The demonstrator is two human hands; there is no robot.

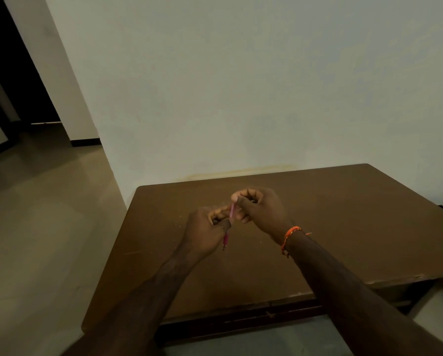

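While hands [205,233] [262,210] pinch it, pen [232,212] between them

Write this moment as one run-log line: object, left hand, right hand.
object: pink pen, tip down, over table | left hand: grips its lower part | right hand: pinches its upper end

- You will find no text, label, brand, number or sign that can be read here.
- The pink pen [232,211] is too small and blurred for you to make out any print on it.
- The brown table [343,227] and the pale wall [241,86] show you only plain surfaces, with no lettering.
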